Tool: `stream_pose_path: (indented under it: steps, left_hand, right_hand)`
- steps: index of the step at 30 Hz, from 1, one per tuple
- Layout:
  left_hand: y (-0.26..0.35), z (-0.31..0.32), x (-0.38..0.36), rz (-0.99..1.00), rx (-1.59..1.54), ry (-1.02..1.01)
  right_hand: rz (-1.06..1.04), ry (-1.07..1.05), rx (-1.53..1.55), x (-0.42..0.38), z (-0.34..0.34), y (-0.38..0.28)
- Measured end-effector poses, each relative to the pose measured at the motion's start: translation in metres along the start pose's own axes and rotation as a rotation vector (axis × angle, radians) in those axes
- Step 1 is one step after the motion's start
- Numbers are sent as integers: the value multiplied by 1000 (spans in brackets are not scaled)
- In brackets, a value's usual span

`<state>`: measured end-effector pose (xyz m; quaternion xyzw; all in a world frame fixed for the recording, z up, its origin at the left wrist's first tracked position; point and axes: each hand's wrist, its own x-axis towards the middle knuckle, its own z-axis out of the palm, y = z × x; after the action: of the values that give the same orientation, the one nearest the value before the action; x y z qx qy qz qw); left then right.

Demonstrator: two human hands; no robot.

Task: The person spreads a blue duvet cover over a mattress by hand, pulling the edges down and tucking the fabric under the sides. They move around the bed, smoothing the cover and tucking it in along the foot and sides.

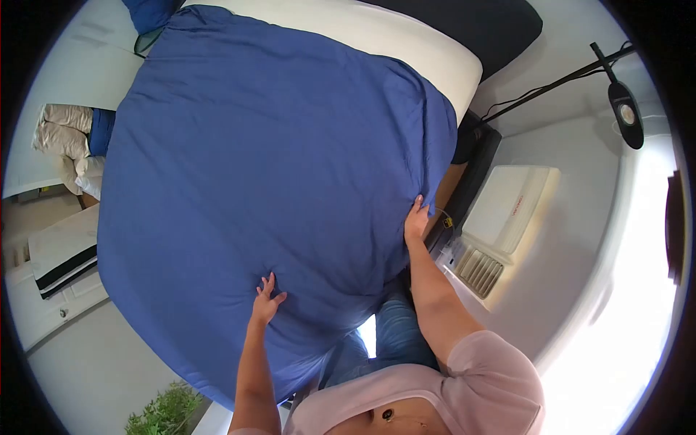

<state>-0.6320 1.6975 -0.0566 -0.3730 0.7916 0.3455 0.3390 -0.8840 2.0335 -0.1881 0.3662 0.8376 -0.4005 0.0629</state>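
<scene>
At far left, folded beige bedding (pixel 65 138), seen just beyond the cover's left edge; lower down, a leafy green plant (pixel 165 409). Across the middle, laid broadly over the white mattress (pixel 435 64), the blue duvet (pixel 254 159), creased in shallow folds and reaching well toward the body. On its near part, the left hand (pixel 267 299): fingers spread, thumb held out to the right, resting on the surface with no fold visibly gripped; forearm reaching forward, nearly straight. Judging by this, spreading and straightening in hand, calling next for a flat sweep here against a steady hold at the side. At the right side edge, the right hand (pixel 416 219): fingers closed, seemingly pinching bunched cloth, thumb placement impossible to tell; arm stretched forward and angled inward, elbow only slightly bent. Higher up, a dark headboard (pixel 500 29). Rightmost, apparently a white air conditioner (pixel 504 206), then a black lamp (pixel 625 119).
</scene>
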Motion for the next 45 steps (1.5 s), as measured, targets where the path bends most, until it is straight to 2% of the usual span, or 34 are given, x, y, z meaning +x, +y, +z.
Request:
stream_pose_path:
  steps: [2,4,6,7,8,10,11,13,14,17,19,20,21,22,25,27,31,33,36,37,40,41,44,45]
  left_hand:
    - [1,2,-1,-10,8,3]
    - [-8,2,1,31,58,16]
    - [-23,1,1,160,182,183]
    - [-29,3,1,224,239,266]
    - [-26,6,-5,201,317,347]
    - [-5,8,-15,168,483,516]
    - [-6,9,-13,144,488,446]
    - [-15,14,-10,97,499,306]
    - [-19,10,-7,120,513,342]
    - [-7,-1,18,273,518,483]
    - [17,-4,39,437,462,635]
    - [62,-12,51,612,448,598]
    - [129,-14,71,794,435,552]
    - [170,-14,86,897,459,511]
    - [268,-2,120,1087,638,426]
    - [300,18,157,1040,805,378]
    - [323,28,182,967,927,279]
    - [321,33,185,961,906,294]
    - [324,33,186,943,921,268]
    - [323,31,186,940,922,255]
    - [328,26,180,952,938,223]
    - [328,23,178,974,934,212]
    - [327,21,176,1020,928,228]
    - [326,21,175,1029,927,241]
  right_hand:
    - [-312,42,-118,11,-20,4]
    - [-451,57,-98,36,-64,-17]
    - [-550,145,-28,32,-130,-78]
    - [-542,175,-33,24,-155,-104]
    - [-527,204,-40,17,-168,-114]
    - [-530,267,-171,38,-148,-82]
    - [-541,302,-230,52,-134,-66]
    - [-383,300,-427,74,-112,-21]
    - [-293,302,-523,83,-106,0]
    - [-291,302,-540,94,-116,38]
    - [-394,169,-274,90,-114,43]
    - [-449,98,-140,85,-107,38]
    - [-551,-54,-91,83,-97,27]
    - [-654,-215,-35,72,-78,11]
    - [-406,-391,134,57,-31,1]
    - [-160,-506,276,62,-23,1]
    - [-131,-631,244,73,-17,22]
    - [-109,-719,228,70,-34,23]
    - [-159,-901,-67,61,-67,30]
    - [-198,-937,-35,62,-65,44]
    - [-509,-896,-362,67,-73,31]
    - [-604,-758,-512,72,-71,31]
    - [-501,-638,-462,97,-56,22]
    - [-371,-763,-498,95,-44,19]
